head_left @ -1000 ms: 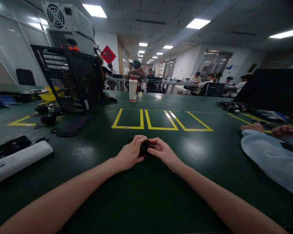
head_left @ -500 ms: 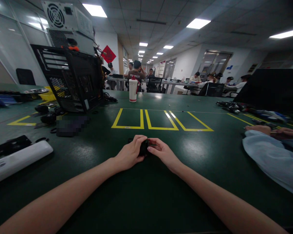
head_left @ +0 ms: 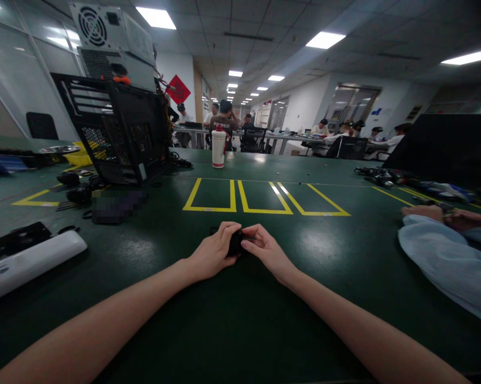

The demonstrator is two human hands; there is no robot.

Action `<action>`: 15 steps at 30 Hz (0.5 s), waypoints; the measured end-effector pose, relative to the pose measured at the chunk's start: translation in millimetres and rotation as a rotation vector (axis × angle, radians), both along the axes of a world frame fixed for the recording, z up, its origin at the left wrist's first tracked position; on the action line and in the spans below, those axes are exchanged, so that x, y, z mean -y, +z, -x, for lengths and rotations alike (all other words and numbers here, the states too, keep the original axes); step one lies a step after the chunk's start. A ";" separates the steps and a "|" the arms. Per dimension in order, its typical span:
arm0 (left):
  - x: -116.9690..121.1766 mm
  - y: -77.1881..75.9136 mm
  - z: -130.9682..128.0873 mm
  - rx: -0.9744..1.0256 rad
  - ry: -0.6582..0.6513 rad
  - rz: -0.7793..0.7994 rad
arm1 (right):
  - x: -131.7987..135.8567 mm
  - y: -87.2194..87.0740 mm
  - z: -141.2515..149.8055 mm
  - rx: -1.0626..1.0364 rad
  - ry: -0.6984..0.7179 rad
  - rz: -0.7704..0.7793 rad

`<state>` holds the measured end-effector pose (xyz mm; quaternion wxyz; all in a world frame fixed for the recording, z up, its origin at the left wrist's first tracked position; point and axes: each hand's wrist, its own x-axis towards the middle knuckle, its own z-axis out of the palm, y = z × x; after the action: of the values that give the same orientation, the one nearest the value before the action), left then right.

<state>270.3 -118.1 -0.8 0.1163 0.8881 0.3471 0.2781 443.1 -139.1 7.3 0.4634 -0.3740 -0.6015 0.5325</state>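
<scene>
Head cam: left hand [head_left: 210, 253] grips a black object [head_left: 235, 243] mid-frame, right hand [head_left: 269, 253] half-curled at its edge, hold unclear, fiddly handling, probably wants steadiness.

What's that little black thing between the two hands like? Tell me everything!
The small black object has a dark, smooth-looking face, maybe plastic; its full shape is hidden. The bare left hand grips it, fingers over the top, thumb on the near side. The bare right hand has fingertips at the object's right edge. It is nearer than the yellow tape outlines, on or just above the green tabletop; I can't tell which.
</scene>
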 end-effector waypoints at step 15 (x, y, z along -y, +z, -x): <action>0.6 1.0 0.6 -0.003 -0.011 0.005 | 2.1 1.4 -0.3 -0.002 0.031 0.002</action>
<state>269.8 -118.7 0.1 0.1196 0.8900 0.3430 0.2754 443.4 -141.1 8.7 0.4557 -0.3645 -0.6061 0.5405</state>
